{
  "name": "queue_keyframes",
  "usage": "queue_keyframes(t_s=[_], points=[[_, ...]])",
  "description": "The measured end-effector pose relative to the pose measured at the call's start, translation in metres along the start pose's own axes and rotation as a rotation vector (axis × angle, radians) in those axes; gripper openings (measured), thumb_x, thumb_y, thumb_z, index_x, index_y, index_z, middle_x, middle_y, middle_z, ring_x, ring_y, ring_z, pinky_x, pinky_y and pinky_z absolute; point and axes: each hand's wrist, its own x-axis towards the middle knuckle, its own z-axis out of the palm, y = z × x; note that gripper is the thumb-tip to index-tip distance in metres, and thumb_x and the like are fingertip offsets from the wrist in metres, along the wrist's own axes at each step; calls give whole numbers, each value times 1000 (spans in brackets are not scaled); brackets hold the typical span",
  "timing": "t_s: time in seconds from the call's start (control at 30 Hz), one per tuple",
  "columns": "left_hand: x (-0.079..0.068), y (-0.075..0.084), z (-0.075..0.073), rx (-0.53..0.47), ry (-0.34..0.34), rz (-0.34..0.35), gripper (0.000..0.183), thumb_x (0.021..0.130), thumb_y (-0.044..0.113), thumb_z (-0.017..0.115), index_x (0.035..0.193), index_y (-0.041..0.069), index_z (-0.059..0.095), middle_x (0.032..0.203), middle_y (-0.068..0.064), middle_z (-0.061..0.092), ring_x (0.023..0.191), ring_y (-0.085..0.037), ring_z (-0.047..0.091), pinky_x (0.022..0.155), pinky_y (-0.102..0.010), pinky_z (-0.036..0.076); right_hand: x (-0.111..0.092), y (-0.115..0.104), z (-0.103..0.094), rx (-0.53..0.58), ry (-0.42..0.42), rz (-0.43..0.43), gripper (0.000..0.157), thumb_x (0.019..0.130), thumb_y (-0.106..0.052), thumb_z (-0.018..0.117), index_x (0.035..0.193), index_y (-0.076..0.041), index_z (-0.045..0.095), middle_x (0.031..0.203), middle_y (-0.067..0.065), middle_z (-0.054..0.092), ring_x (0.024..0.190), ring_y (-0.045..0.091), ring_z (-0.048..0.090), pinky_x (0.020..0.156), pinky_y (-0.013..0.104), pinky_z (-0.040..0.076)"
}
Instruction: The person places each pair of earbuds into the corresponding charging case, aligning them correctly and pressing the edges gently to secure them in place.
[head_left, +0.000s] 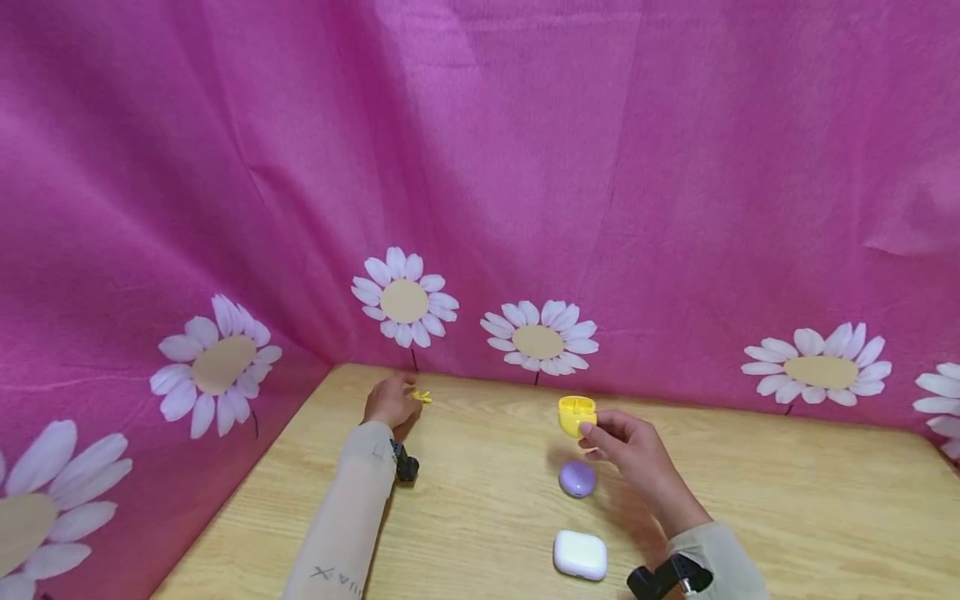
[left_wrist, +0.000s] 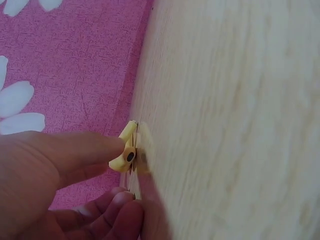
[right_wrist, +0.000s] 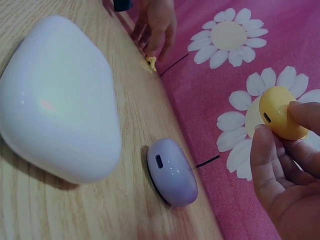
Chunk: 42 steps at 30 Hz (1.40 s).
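My right hand (head_left: 626,442) holds up a yellow earbud case (head_left: 576,417), pinched between thumb and fingers. Its lid is raised, so the hollow inside shows in the head view. In the right wrist view, the case's rounded underside (right_wrist: 281,114) carries a dark port slot. My left hand (head_left: 392,402) reaches to the table's back edge, where its fingertips meet at a small yellow earbud (left_wrist: 127,152) with a dark oval spot. The other left fingers (left_wrist: 122,212) curl low beside the wood. Beneath the yellow case sits a closed purple case (head_left: 577,478).
A white earbud case (head_left: 580,555) lies nearer than the purple one, left of my right wrist. The light wood table (head_left: 480,492) ends at a pink cloth (head_left: 525,167) printed with white daisies, hanging behind and on the left. Each wrist wears a black camera (head_left: 406,462).
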Motion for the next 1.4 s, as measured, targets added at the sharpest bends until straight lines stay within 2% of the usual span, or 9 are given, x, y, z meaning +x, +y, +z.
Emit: queue_keyframes(t_s=[0.1, 0.33, 0.67, 1.1, 1.4], points=[[-1, 0, 0, 30, -5, 3, 44, 78, 12, 72, 121, 7, 63, 117, -15, 65, 107, -37, 58, 91, -46, 45, -1, 1, 2, 9, -2, 7, 34, 92, -15, 66, 115, 10, 59, 94, 11, 67, 84, 16, 66, 75, 33, 57], [-4, 3, -1, 82, 40, 37, 38, 76, 10, 73, 114, 9, 67, 108, -16, 68, 100, -39, 61, 85, -48, 47, -2, 0, 3, 25, -1, -10, 34, 92, -14, 66, 115, 10, 59, 94, 11, 66, 84, 17, 66, 76, 34, 57], [-2, 8, 0, 85, 27, 33, 43, 76, 3, 69, 118, 12, 67, 109, -13, 69, 98, -37, 62, 81, -47, 49, -1, -2, 1, 19, -11, -13, 36, 92, -16, 67, 117, 8, 59, 98, 12, 67, 85, 17, 65, 77, 34, 56], [-5, 8, 4, 81, 45, -16, 52, 75, 7, 74, 124, 9, 61, 113, -13, 67, 102, -38, 61, 83, -48, 49, -1, -1, 3, 2, -13, -31, 33, 92, -13, 66, 116, 9, 60, 97, 13, 67, 84, 16, 65, 75, 34, 57], [-6, 8, 5, 65, 40, -19, 53, 75, 5, 76, 125, 6, 59, 117, -12, 67, 104, -36, 61, 86, -46, 48, -2, -3, 3, 10, -13, -23, 34, 92, -14, 66, 117, 9, 60, 98, 14, 67, 84, 16, 65, 75, 34, 57]])
